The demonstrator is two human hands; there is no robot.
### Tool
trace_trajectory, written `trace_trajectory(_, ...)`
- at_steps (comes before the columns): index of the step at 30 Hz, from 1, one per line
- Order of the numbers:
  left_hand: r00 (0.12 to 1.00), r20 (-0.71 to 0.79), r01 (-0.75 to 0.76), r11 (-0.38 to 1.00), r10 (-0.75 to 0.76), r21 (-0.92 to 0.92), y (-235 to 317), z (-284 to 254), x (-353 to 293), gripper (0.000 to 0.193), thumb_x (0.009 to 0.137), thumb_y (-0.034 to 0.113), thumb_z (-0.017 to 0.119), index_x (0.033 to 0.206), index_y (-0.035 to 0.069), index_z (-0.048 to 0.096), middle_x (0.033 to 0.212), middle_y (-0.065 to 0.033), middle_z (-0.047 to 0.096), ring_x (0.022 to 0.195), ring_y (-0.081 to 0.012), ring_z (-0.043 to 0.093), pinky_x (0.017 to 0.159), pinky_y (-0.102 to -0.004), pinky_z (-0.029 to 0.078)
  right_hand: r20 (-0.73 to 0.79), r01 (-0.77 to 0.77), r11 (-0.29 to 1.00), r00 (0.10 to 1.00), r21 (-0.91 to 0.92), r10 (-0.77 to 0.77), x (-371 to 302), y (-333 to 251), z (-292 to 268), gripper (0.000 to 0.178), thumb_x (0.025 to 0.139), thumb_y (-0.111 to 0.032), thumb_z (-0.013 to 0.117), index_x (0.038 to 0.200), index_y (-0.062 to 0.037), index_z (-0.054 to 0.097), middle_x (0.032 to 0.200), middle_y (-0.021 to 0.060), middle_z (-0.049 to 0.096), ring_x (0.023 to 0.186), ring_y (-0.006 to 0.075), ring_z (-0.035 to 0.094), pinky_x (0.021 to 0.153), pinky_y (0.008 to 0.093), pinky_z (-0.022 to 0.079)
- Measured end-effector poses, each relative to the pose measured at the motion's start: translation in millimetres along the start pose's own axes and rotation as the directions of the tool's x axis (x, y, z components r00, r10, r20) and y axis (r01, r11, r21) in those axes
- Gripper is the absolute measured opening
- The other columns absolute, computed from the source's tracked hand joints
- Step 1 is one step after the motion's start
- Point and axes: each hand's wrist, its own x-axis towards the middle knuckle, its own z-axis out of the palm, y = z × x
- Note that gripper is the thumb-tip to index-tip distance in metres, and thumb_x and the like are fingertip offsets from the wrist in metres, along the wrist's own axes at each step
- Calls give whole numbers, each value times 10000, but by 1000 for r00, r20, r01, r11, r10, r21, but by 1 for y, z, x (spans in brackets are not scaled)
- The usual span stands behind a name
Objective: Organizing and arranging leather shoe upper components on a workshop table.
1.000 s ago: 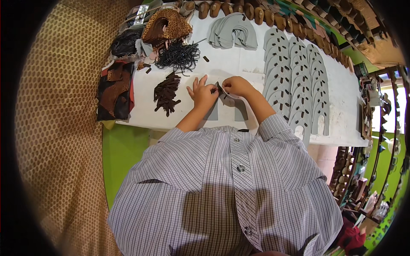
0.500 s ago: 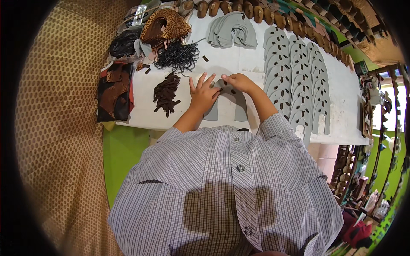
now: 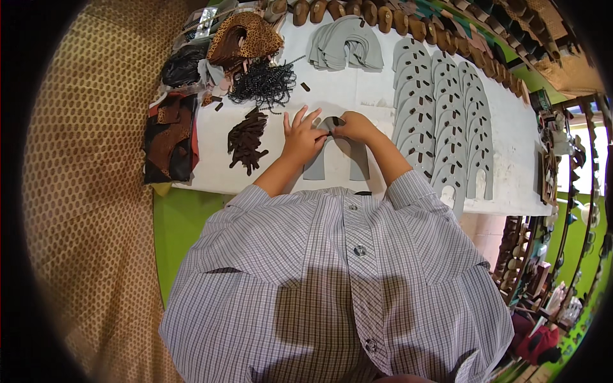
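Your left hand rests at the crown of the grey arch-shaped piece, thumb and forefinger close together, other fingers spread; your right hand curls over the crown's other side. I cannot tell whether either grip pinches it. The piece lies before you on the surface, right of the dark brown strips.

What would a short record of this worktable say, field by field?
Left hand: touching the curved top of a flat gray arch-shaped piece
Right hand: touching the same curved top
Left of hands: pile of dark brown strips
Right of hands: three columns of overlapping gray arches with dark tabs
Farther back: stacked gray arches, tangled black strands
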Motion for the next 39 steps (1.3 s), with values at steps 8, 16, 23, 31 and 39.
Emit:
trace_trajectory(8, 958, 20, 288, 955, -287, -66, 9, 12, 4, 52, 677, 221, 665, 688, 171, 667, 1274, -16, 487, 1279, -299, 291, 1012, -622, 52, -69, -75, 992, 994, 102, 82, 0, 7, 8, 373, 637, -342, 678, 749, 13, 651, 708, 174, 629, 657, 276, 608, 632, 353, 463)
trace_trajectory(16, 959, -93, 267, 963, -269, -38, 9, 13, 1, 45, 677, 230, 669, 682, 187, 658, 1248, 6, 507, 1264, -277, 319, 1007, -630, 53, -60, -103, 983, 992, 154, 114, 1, 6, 10, 343, 629, -335, 671, 718, -4, 655, 664, 154, 624, 613, 255, 596, 605, 344, 460)
trace_trajectory(23, 957, -89, 273, 961, -277, -50, 10, 12, -1, 51, 677, 248, 685, 686, 199, 682, 1244, 13, 510, 1264, -273, 319, 1008, -627, 49, -93, -106, 983, 988, 147, 121, 3, 9, 14, 365, 623, -350, 668, 743, -5, 660, 690, 163, 628, 644, 266, 604, 625, 347, 463)
trace_trajectory(31, 967, -76, 238, 968, -243, -76, 8, 11, -2, 77, 688, 260, 690, 746, 214, 712, 1245, 19, 511, 1270, -264, 313, 1009, -621, 30, -73, -119, 987, 989, 107, 127, 5, 8, 11, 400, 627, -367, 664, 775, 4, 659, 735, 185, 633, 682, 294, 610, 649, 356, 467)
trace_trajectory(39, 998, -59, 11, 998, -8, 61, -2, 7, -8, 118, 713, 315, 677, 797, 238, 711, 1322, -10, 438, 1295, -299, 257, 1003, -629, 2, -71, -123, 981, 988, 151, 135, 6, 10, 13, 390, 628, -358, 667, 769, 5, 662, 727, 188, 631, 678, 293, 611, 649, 351, 466)
